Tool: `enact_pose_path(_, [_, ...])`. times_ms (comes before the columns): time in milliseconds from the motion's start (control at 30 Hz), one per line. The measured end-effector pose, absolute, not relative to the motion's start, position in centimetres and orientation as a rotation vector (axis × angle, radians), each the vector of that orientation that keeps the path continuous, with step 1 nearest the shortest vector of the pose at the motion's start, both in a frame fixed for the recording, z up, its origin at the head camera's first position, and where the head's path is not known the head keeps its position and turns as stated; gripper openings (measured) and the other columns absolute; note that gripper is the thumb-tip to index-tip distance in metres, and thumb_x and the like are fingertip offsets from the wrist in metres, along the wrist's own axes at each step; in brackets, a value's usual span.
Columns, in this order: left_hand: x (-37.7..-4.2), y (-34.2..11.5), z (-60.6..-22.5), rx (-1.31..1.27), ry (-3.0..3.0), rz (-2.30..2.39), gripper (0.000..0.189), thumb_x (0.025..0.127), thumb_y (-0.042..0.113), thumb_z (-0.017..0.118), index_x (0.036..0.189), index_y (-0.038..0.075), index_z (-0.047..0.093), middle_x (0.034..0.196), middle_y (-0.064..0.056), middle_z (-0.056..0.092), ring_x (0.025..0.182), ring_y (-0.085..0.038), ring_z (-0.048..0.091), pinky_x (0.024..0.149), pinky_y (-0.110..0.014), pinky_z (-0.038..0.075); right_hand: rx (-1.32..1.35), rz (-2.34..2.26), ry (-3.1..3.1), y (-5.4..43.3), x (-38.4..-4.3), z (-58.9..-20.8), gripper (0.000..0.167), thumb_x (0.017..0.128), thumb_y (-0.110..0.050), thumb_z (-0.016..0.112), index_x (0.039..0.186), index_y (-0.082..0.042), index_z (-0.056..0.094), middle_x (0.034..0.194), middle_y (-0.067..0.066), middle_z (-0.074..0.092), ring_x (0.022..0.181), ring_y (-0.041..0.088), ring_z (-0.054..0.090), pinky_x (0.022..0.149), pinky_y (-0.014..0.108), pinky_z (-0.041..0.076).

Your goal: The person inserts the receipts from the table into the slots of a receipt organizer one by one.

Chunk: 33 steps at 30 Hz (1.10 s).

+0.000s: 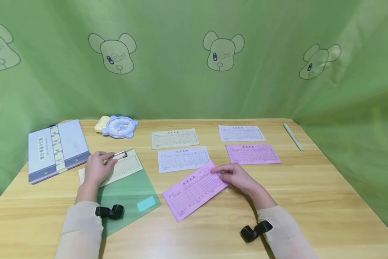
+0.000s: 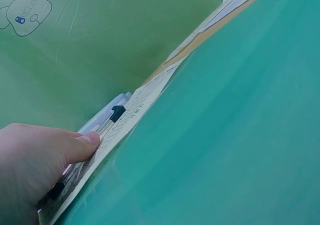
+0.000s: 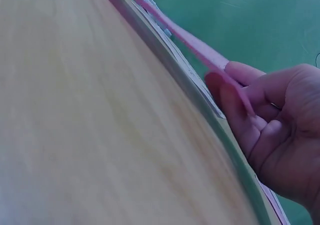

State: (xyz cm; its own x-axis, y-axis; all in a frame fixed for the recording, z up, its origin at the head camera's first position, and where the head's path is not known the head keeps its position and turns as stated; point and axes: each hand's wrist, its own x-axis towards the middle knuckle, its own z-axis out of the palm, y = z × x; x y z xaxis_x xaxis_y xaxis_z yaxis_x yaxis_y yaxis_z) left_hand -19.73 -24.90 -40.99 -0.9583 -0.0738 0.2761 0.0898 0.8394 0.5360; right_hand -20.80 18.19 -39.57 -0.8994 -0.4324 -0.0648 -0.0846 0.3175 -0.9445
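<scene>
A translucent green clipboard [image 1: 126, 201] lies at the left with a cream printed form [image 1: 129, 166] at its top. My left hand [image 1: 98, 166] grips the metal clip [image 1: 120, 154], and in the left wrist view the thumb [image 2: 89, 139] presses on it. Between the thumb and fingers of my right hand [image 1: 237, 177] is the right end of a pink printed form [image 1: 194, 192]. Seen from the right wrist, that pink form [image 3: 200, 47] is raised edge-on off the wooden table [image 3: 100, 135], its edge between the fingers.
Further back lie a cream form [image 1: 174, 139], two white forms [image 1: 183, 159] and another pink form [image 1: 253, 154]. A pale green pen [image 1: 292, 136] is at the right. Behind the left hand are a blue-white binder [image 1: 58, 147] and a toy clock [image 1: 120, 126]. Green curtains [image 1: 174, 72] surround the table.
</scene>
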Motion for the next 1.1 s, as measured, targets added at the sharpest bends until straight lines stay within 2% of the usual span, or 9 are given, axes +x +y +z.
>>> enact_pose_path(333, [-20.1, -24.9, -40.7, -0.003, -2.741, -0.805, 0.033, 0.084, 0.017, 0.055, 0.110, -0.004, 0.056, 0.103, -0.026, 0.048, 0.097, -0.041, 0.038, 0.082, -0.050, 0.028, -0.419, -1.654, 2.250, 16.8, -21.4, -37.6, 0.031, 0.077, 0.005, 0.052, 0.106, 0.001, 0.059, 0.110, 0.016, 0.054, 0.079, 0.021, 0.057, 0.065, 0.027, 0.046])
enact_pose_path(600, [-20.0, -25.2, -40.5, 0.006, -2.749, -0.801, 0.033, 0.084, 0.016, 0.055, 0.110, -0.004, 0.056, 0.103, -0.025, 0.048, 0.096, -0.041, 0.038, 0.080, -0.050, 0.029, -0.469, -1.628, 2.241, 12.7, -22.8, -37.3, 0.034, 0.077, 0.005, 0.052, 0.109, -0.004, 0.059, 0.119, 0.012, 0.048, 0.094, 0.020, 0.052, 0.078, 0.030, 0.043])
enact_pose_path(700, [-20.0, -25.2, -40.6, 0.025, -2.755, -0.808, 0.033, 0.084, 0.017, 0.055, 0.110, -0.003, 0.056, 0.104, -0.025, 0.047, 0.096, -0.040, 0.038, 0.079, -0.050, 0.029, -0.469, -1.632, 2.224, 10.9, -23.3, -37.6, 0.034, 0.078, 0.006, 0.051, 0.110, -0.003, 0.058, 0.120, 0.013, 0.047, 0.094, 0.021, 0.052, 0.077, 0.030, 0.044])
enact_pose_path(933, [-20.1, -25.1, -41.0, 0.039, -2.780, -0.823, 0.034, 0.084, 0.019, 0.055, 0.112, -0.001, 0.056, 0.105, -0.024, 0.047, 0.095, -0.038, 0.038, 0.078, -0.049, 0.030, -0.400, -1.643, 2.272, 7.3, -24.0, -38.3, 0.026, 0.078, 0.009, 0.052, 0.100, 0.000, 0.063, 0.111, 0.012, 0.053, 0.084, 0.016, 0.054, 0.068, 0.026, 0.048])
enact_pose_path(1100, [-20.1, -25.2, -41.1, 0.035, -2.772, -0.820, 0.034, 0.083, 0.019, 0.055, 0.111, -0.001, 0.057, 0.105, -0.023, 0.048, 0.095, -0.038, 0.038, 0.078, -0.049, 0.030, -0.412, -1.609, 2.272, 5.2, -24.2, -38.4, 0.024, 0.078, 0.009, 0.052, 0.098, 0.002, 0.063, 0.105, 0.013, 0.055, 0.078, 0.016, 0.056, 0.065, 0.026, 0.048])
